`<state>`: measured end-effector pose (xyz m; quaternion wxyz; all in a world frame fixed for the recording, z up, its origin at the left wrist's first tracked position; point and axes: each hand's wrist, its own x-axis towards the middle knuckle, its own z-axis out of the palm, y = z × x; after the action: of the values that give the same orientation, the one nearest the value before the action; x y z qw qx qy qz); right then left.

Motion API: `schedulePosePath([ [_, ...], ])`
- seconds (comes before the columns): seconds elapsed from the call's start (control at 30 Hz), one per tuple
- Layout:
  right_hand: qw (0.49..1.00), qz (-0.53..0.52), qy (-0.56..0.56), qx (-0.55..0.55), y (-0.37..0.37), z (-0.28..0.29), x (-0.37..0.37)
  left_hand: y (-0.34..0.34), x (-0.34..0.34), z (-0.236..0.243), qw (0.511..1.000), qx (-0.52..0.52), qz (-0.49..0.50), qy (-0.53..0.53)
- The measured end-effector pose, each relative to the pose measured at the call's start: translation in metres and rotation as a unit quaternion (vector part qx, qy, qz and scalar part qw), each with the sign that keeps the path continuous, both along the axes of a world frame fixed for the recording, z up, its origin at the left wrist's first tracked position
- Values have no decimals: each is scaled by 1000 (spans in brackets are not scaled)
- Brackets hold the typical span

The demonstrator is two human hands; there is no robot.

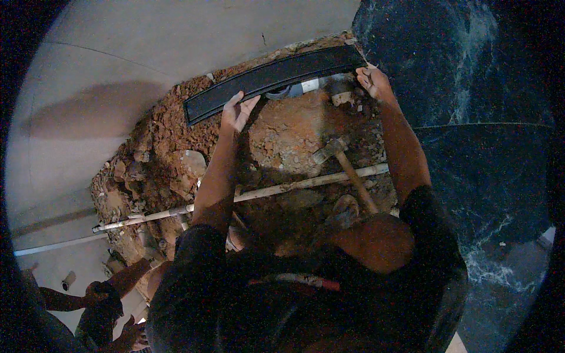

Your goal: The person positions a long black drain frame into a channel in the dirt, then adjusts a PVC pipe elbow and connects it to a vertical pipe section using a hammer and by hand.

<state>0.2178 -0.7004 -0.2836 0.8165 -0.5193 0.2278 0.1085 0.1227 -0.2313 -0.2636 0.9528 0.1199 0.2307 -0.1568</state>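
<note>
A long black rectangular panel with a raised rim (276, 73) lies across the far side of a dug-out patch of earth. My left hand (238, 112) grips its near edge left of the middle, with the thumb and fingers at the rim. At the panel's right end, my right hand (372, 82) has its fingers curled against the corner. Just under the near edge shows a grey pipe (285, 91) with a white fitting (309, 86), partly hidden by the panel. Nearer to me, a wooden-handled hammer (353, 173) leans across a thin pale pipe.
The thin pale pipe (282, 189) crosses the hole from left to right. Broken rubble and soil (141, 147) line the left side. Dark marbled slabs (471, 76) border the right. At the lower left are another person's arms (120, 279).
</note>
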Motion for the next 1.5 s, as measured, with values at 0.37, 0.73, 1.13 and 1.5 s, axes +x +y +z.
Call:
schedulePosePath([
  [0.37, 999, 23, 21, -28, 13, 12, 0, 9, 0, -9, 998, -57, 2, 6],
  [0.73, 999, 42, -11, -1, 7, 1, 5, 7, 2, -5, 1000, -22, 7, 21],
  [1.13, 998, 38, 11, -52, 29, 27, 6, 13, -1, -1, 999, 13, 36, 8],
  [1.5, 999, 21, 8, -33, 23, 18, 9, 7, -5, 8, 996, 61, 35, -50],
])
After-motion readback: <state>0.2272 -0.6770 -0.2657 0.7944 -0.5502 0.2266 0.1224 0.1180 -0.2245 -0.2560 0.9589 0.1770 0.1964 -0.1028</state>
